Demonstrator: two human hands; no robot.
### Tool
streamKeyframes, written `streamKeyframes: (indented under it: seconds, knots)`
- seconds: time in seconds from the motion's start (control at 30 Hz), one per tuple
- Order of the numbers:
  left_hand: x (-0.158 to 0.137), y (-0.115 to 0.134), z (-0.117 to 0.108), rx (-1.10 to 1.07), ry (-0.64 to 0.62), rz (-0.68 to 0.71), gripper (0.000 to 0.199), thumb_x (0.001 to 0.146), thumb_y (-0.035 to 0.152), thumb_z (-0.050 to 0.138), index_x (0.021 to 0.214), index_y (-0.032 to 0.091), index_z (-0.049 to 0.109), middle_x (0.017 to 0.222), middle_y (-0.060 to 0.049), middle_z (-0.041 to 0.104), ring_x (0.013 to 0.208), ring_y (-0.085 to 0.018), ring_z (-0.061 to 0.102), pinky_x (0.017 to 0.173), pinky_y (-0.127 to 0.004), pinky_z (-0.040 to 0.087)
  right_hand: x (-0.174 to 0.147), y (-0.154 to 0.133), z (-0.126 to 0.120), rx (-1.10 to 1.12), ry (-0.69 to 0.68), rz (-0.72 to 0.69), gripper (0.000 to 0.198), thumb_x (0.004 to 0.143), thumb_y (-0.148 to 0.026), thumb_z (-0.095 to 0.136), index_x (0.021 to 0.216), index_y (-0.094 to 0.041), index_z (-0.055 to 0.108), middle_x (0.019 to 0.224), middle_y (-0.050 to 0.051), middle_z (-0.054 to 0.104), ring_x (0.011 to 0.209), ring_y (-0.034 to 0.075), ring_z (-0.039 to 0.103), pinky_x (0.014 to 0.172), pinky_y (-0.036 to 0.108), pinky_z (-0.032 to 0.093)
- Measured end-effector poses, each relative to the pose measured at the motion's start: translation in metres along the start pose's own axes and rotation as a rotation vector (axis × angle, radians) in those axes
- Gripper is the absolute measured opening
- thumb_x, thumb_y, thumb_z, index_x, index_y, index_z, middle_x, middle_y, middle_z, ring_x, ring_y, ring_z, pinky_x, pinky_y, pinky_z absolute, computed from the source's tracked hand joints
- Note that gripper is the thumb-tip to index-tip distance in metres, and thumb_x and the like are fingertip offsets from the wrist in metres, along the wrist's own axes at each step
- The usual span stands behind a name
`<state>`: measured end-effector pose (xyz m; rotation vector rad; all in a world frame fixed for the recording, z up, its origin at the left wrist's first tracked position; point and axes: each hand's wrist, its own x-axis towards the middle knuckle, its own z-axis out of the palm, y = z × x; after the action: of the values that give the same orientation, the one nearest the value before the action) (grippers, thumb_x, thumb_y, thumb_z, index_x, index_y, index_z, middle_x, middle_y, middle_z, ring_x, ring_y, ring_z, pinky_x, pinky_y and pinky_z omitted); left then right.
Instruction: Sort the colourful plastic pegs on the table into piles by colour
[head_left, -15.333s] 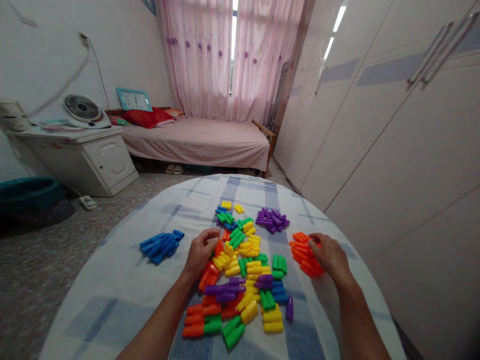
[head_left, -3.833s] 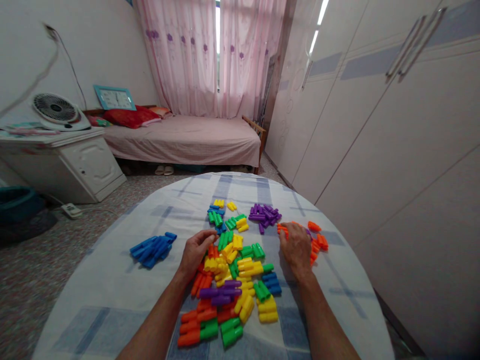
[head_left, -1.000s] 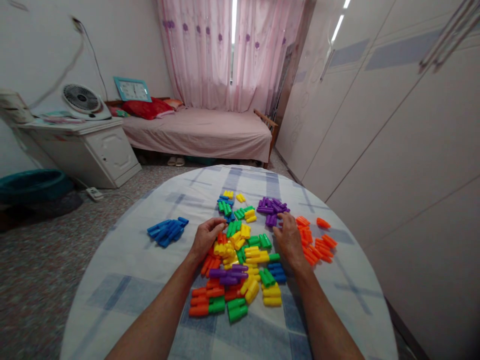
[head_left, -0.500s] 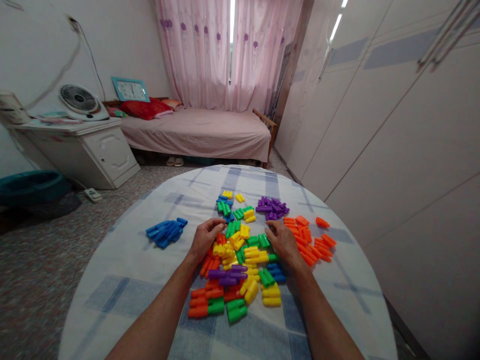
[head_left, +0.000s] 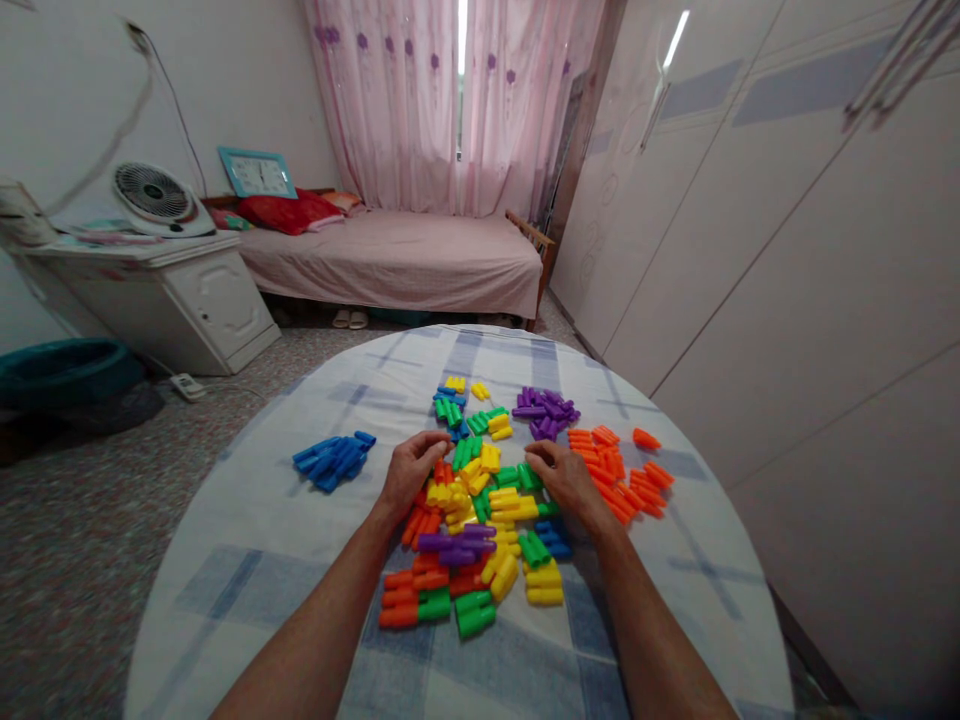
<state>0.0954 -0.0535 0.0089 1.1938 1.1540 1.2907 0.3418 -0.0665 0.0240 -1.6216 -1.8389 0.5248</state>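
A mixed heap of plastic toy building blocks [head_left: 457, 513], shaped like joined tubes, lies on the table between my hands. My left hand [head_left: 412, 474] is at the heap's left edge, its fingers curled and thumb close to the fingertips, next to a green block [head_left: 468, 454]. Whatever is at those fingertips is too small to make out. My right hand [head_left: 564, 480] hovers at the right edge with loosely bent fingers, close above another green block [head_left: 528, 478]; I see nothing held in it. Purple blocks [head_left: 457, 548] lie across the heap's near part.
Sorted piles surround the heap: blue blocks [head_left: 334, 460] at left, purple blocks [head_left: 546, 412] at the back, orange blocks [head_left: 611, 475] at right. A checked cloth covers the round table [head_left: 262, 640]. Beyond are a bed [head_left: 405, 255], a cabinet with a fan [head_left: 154, 195], and a wardrobe [head_left: 787, 300].
My right hand has shifted slightly left over the green block. The left hand stays nearly in place, and the blocks look unchanged; the whole view has tilted a little.
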Motion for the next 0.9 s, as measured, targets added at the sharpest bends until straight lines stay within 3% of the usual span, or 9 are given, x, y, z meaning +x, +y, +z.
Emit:
streamKeyframes:
  seconds: [0.07, 0.2, 0.3, 0.4, 0.57, 0.7, 0.9]
  knots:
    - [0.001, -0.001, 0.0, -0.007, -0.004, 0.002, 0.034, 0.065, 0.041, 0.068, 0.087, 0.015, 0.068, 0.082, -0.005, 0.072, 0.084, -0.021, 0.065, 0.077, -0.029, 0.047, -0.001, -0.006, -0.002, 0.006, -0.038, -0.004, 0.026, 0.082, -0.032, 0.047, 0.091, -0.019, 0.067, 0.087, 0.004, 0.07, 0.077, 0.017, 0.063, 0.071, 0.028, 0.048]
    - [0.003, -0.003, -0.001, -0.013, -0.014, 0.011, 0.032, 0.066, 0.04, 0.067, 0.087, 0.015, 0.068, 0.082, -0.006, 0.072, 0.083, -0.02, 0.065, 0.077, -0.028, 0.047, 0.006, -0.015, -0.004, -0.03, 0.07, -0.032, 0.028, 0.082, -0.028, 0.048, 0.102, -0.017, 0.063, 0.097, 0.007, 0.068, 0.084, 0.018, 0.062, 0.078, 0.031, 0.048]
    - [0.003, -0.003, -0.002, -0.011, -0.016, 0.008, 0.032, 0.066, 0.04, 0.067, 0.087, 0.015, 0.068, 0.083, -0.006, 0.072, 0.083, -0.02, 0.065, 0.077, -0.028, 0.047, 0.024, -0.021, 0.0, -0.118, 0.078, -0.164, 0.034, 0.079, -0.024, 0.051, 0.112, -0.017, 0.059, 0.113, 0.009, 0.062, 0.103, 0.02, 0.056, 0.091, 0.035, 0.043]
    - [0.003, -0.001, -0.002, -0.02, -0.007, -0.005, 0.032, 0.066, 0.039, 0.067, 0.088, 0.015, 0.068, 0.083, -0.006, 0.071, 0.083, -0.02, 0.064, 0.075, -0.028, 0.047, 0.048, -0.026, 0.012, -0.218, -0.002, -0.272, 0.045, 0.075, -0.022, 0.056, 0.12, -0.017, 0.054, 0.125, 0.01, 0.054, 0.116, 0.022, 0.048, 0.099, 0.037, 0.037]
    - [0.002, 0.002, -0.001, -0.034, 0.023, 0.006, 0.03, 0.067, 0.037, 0.066, 0.086, 0.014, 0.068, 0.078, -0.005, 0.07, 0.08, -0.019, 0.063, 0.072, -0.027, 0.046, 0.077, -0.038, 0.033, -0.406, -0.219, -0.294, 0.057, 0.071, -0.021, 0.058, 0.127, -0.024, 0.049, 0.134, 0.01, 0.046, 0.122, 0.025, 0.04, 0.096, 0.042, 0.037]
    - [0.003, 0.002, -0.001, -0.055, 0.034, -0.002, 0.032, 0.066, 0.038, 0.066, 0.086, 0.014, 0.068, 0.078, -0.005, 0.07, 0.08, -0.019, 0.063, 0.07, -0.027, 0.047, 0.087, -0.043, 0.044, -0.489, -0.359, -0.238, 0.055, 0.072, -0.018, 0.054, 0.126, -0.029, 0.05, 0.132, 0.007, 0.048, 0.121, 0.025, 0.04, 0.091, 0.039, 0.039]
    - [0.003, 0.002, -0.001, -0.074, 0.048, -0.009, 0.031, 0.066, 0.037, 0.066, 0.086, 0.014, 0.067, 0.078, -0.005, 0.069, 0.079, -0.019, 0.063, 0.068, -0.026, 0.047, 0.09, -0.041, 0.048, -0.499, -0.35, -0.19, 0.046, 0.071, -0.016, 0.055, 0.115, -0.027, 0.058, 0.117, 0.008, 0.055, 0.109, 0.023, 0.049, 0.081, 0.029, 0.04]
